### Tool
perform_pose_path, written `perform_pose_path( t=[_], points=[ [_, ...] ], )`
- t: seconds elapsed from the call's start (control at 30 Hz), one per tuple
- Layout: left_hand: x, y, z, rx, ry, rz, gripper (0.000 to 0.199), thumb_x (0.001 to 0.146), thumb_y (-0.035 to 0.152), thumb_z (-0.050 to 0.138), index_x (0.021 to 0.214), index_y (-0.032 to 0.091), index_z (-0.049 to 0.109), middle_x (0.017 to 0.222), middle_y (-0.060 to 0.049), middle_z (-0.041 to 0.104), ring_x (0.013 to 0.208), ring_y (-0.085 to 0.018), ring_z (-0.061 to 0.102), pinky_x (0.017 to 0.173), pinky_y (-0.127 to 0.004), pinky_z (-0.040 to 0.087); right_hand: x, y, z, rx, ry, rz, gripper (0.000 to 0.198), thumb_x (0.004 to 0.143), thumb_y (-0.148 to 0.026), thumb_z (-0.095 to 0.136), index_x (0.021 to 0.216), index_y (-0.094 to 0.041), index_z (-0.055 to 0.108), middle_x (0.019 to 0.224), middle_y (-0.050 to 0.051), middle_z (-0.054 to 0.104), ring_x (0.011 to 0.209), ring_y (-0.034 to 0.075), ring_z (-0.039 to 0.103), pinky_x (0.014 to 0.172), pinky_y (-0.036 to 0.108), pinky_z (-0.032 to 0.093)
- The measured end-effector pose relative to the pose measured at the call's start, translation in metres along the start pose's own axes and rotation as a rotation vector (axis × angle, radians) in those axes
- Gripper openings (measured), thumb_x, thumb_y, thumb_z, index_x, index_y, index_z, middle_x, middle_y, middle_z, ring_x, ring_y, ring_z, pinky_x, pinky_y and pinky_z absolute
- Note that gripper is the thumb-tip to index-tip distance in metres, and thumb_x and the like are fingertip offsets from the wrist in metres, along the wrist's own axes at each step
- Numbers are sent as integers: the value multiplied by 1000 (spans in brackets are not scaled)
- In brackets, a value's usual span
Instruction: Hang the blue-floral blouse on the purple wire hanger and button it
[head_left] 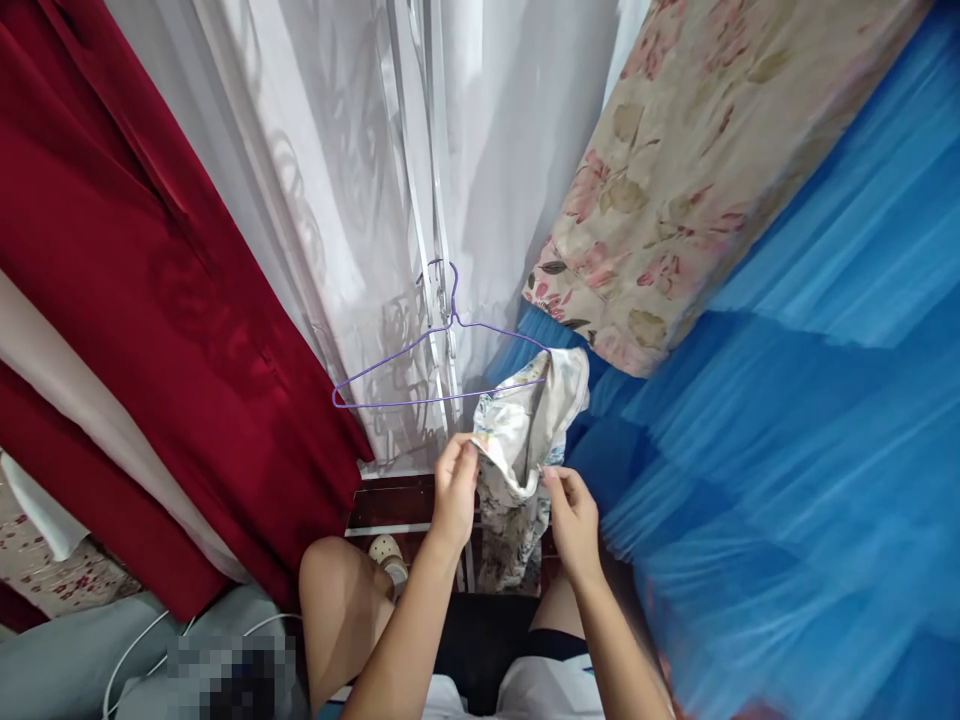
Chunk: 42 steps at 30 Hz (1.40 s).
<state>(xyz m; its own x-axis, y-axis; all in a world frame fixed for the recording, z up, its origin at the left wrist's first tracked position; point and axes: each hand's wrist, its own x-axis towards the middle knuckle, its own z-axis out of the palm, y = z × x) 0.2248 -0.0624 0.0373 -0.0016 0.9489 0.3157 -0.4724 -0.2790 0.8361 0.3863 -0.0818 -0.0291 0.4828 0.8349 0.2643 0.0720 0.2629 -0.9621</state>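
Note:
A purple clothes hanger (pixel 390 404) hangs by its hook on a white upright rail (pixel 420 190). Over its right end droops a white patterned garment (pixel 517 425), whose lower part hangs down between my knees. My left hand (pixel 456 490) pinches the garment's near edge on the left side. On the right, my right hand (pixel 571 515) pinches the same edge, so the opening is spread between them. The left half of the hanger is bare. Which part of the garment I hold, I cannot tell.
Red cloth (pixel 172 260) hangs at the left, and white curtains (pixel 315 180) hang behind the rail. A floral fabric (pixel 645 200) and blue tulle (pixel 795 430) fill the right side. A grey cushioned surface (pixel 82 650) with a white cable lies lower left.

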Motion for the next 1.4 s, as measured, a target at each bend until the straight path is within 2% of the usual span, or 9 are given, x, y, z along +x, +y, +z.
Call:
perform_pose_path(
  t=[0.13,0.3,0.5,0.63,0.8,0.9,1.0,1.2,1.4],
  points=[
    [-15,19,22,260,-292,26,21,94,34,56,104,20,69,107,-8,66,105,-20,61,96,-31,47,-7,-47,8,41,-430,-47,43,93,-55,50,109,-20,69,112,11,67,114,28,56,100,41,43],
    [-11,35,-4,505,-255,-75,44,96,34,49,139,28,51,129,-11,61,89,-17,65,76,-30,55,-12,-64,12,123,-801,186,37,83,-49,69,103,-18,69,92,7,69,90,26,63,84,37,49],
    [-14,37,-52,603,-610,-190,37,82,21,59,118,25,70,119,-7,67,107,-23,61,95,-35,49,-27,-59,19,244,-812,460,35,78,-46,75,96,-16,68,85,4,67,79,19,60,74,31,49],
    [-35,13,-87,540,-750,-414,25,78,34,69,97,18,73,89,-4,70,87,-22,64,80,-31,51,-15,-77,9,220,-805,543,37,67,-44,83,84,-16,65,74,2,64,67,17,58,62,28,49],
    [-19,20,-162,969,-521,-184,30,66,37,79,51,18,61,61,-2,61,65,-18,55,70,-27,45,46,-116,-14,44,-795,325,29,64,-36,85,75,-14,69,64,2,62,54,14,53,49,25,43],
    [26,58,-202,978,-231,-35,18,54,27,83,54,23,66,67,-4,67,78,-23,60,87,-33,45,84,-128,-6,-154,-874,119,21,66,-31,82,68,-13,71,59,3,61,49,12,48,43,23,35],
    [81,101,-221,1082,-100,84,12,58,21,77,67,23,70,80,-5,70,90,-26,59,95,-37,41,108,-120,20,-260,-789,-141,35,69,-27,77,101,-14,76,85,6,73,70,21,62,59,27,48],
    [159,145,-192,1363,-208,322,10,84,23,52,78,19,59,88,-5,64,90,-22,56,91,-34,41,136,-85,64,-588,-595,-423,35,84,-27,57,113,-13,71,105,11,74,94,29,68,85,37,51],
    [156,140,-115,1247,-310,439,19,89,24,46,106,20,54,96,-1,62,88,-17,58,82,-26,43,126,-76,57,-512,-660,-448,41,79,-12,44,105,-17,75,104,7,76,102,26,69,91,34,51]
  ],
)
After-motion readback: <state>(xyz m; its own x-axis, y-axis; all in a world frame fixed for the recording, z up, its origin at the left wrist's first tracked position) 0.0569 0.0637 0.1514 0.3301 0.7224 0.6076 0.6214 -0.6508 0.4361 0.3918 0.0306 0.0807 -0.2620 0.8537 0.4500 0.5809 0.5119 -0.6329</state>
